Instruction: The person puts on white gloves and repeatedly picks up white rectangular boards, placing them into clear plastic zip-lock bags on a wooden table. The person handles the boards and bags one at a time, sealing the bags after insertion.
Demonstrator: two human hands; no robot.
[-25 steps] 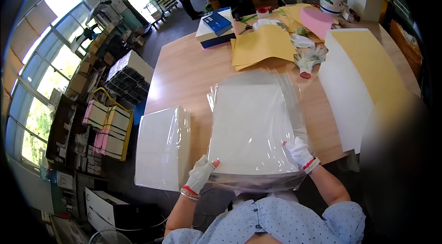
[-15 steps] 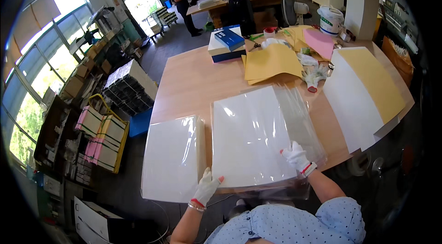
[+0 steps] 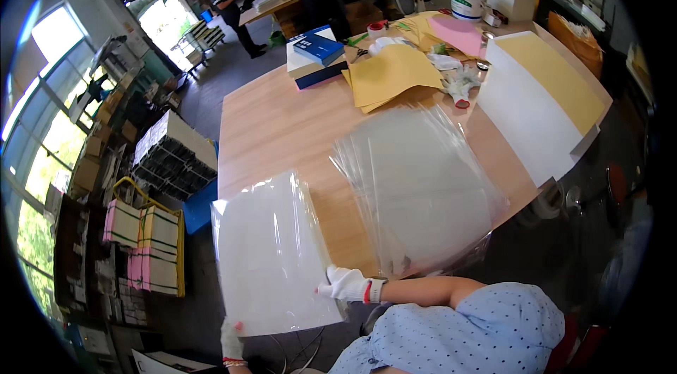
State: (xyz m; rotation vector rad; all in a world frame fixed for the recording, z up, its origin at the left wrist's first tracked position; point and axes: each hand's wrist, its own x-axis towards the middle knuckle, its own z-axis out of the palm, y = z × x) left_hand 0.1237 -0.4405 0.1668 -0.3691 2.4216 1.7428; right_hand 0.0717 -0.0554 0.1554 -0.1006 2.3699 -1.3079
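At the table's near left, a white sheet in a clear plastic sleeve (image 3: pixel 271 261) lies over the left stack, its front edge jutting past the table. My left hand (image 3: pixel 232 340), in a white glove, pinches its near left corner, thumb on top. Across from it, my gloved right hand (image 3: pixel 345 284) grips the near right edge. Whether the sleeve rests fully on the stack I cannot tell. To the right, a fanned pile of clear plastic sleeves (image 3: pixel 430 191) lies on the table (image 3: pixel 264 127).
Blue and white boxes (image 3: pixel 317 53), yellow envelopes (image 3: pixel 391 78), a spare glove (image 3: pixel 462 88) and a white bucket (image 3: pixel 466 0) stand farther back. A white and tan sheet (image 3: pixel 536 106) covers the right side. Two people work beyond; a loaded yellow cart (image 3: pixel 151 233) stands left.
The sleeved white sheet has gone from the clear pile to the left stack. Both my hands have moved left with it, and the view has shifted. The clear sleeves are now uncovered.
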